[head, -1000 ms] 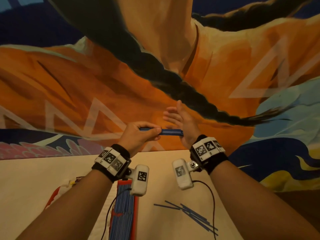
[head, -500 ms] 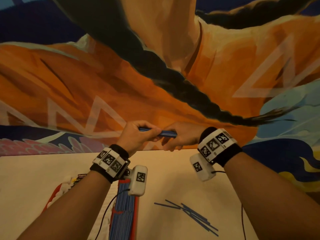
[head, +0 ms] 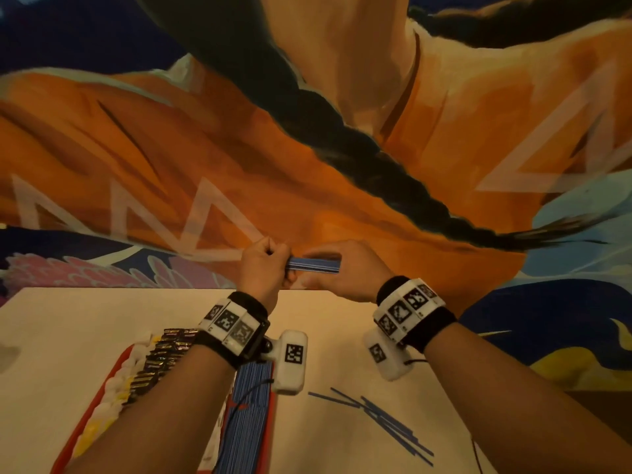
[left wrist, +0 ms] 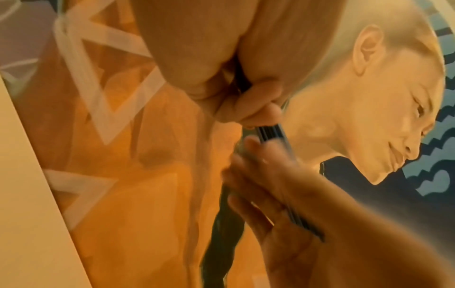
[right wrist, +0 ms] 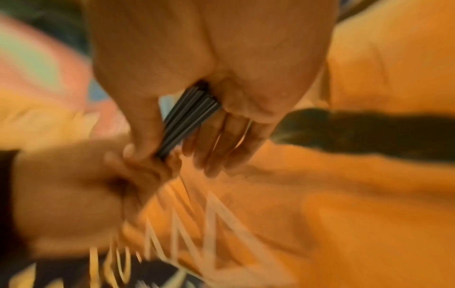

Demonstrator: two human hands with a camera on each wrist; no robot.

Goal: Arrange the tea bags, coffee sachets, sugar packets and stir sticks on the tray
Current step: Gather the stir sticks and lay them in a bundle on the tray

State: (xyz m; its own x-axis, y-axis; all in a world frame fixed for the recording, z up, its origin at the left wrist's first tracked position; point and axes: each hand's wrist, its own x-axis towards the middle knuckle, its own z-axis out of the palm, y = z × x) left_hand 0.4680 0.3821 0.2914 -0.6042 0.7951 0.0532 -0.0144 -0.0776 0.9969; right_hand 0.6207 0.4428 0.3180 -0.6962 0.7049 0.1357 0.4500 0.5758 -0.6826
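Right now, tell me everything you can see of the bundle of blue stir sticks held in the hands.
The bundle of blue stir sticks is a handful of thin, straight, plastic-looking sticks laid side by side, with pale lines between them. It lies roughly level in the air beyond the far edge of the table, above the tray. The left hand grips one end in curled fingers; the right hand closes its thumb and fingers round the other end. How many sticks cannot be counted.

My sticks (head: 314, 265) look like smooth, slightly glossy blue plastic. The sachets (head: 160, 360) in the tray (head: 89, 413) glint like shiny foil; the tray rim is smooth red plastic. Table (head: 68, 336) is matt and pale. Wristbands (head: 439, 325) are black cloth.
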